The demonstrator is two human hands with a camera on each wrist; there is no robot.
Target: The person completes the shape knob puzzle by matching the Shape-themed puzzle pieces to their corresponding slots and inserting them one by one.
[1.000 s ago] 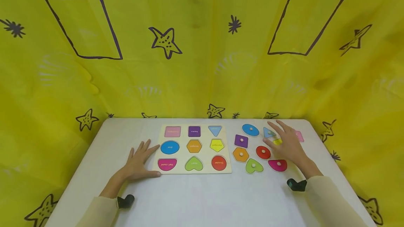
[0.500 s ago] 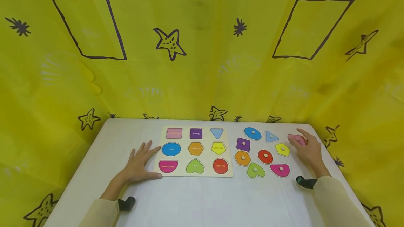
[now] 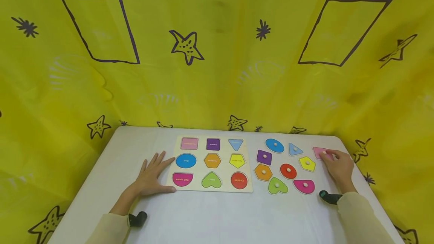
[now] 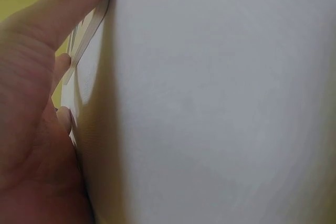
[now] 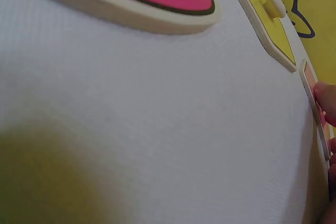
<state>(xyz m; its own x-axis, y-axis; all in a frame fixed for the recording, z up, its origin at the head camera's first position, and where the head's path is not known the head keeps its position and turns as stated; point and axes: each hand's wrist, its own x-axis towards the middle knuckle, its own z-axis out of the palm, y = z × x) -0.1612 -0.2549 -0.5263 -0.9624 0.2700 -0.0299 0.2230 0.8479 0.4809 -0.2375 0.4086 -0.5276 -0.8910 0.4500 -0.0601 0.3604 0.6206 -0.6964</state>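
Note:
My left hand point(image 3: 149, 176) lies spread beside a cream shape puzzle board point(image 3: 225, 170), its thumb and forefinger touching the left edge. In the left wrist view, the thumb point(image 4: 79, 3) reaches toward the board's edge. At the far right of the table, my right hand point(image 3: 340, 166) pinches the small knob of a pink rectangle puzzle piece point(image 3: 318, 151), which looks flat on the table. The right wrist view has the thumb point(image 5: 326, 100) against this pink piece point(image 5: 308, 80); the other fingers are mostly cut off. The board's printed shapes all show, with labels upside down.
Several knobbed pieces lie between board and right hand: blue oval point(image 3: 271, 147), light blue triangle point(image 3: 294, 153), yellow pentagon point(image 3: 304, 165), purple square point(image 3: 261, 159), orange hexagon point(image 3: 260, 176), red circle point(image 3: 285, 174), green heart point(image 3: 274, 190), magenta half-round point(image 3: 301, 189). A yellow curtain point(image 3: 217, 86) stands behind.
My right hand has moved right from above the triangle and pentagon to the pink rectangle piece, and its fingers have closed on the knob. The left hand stays at the board; the view has shifted slightly.

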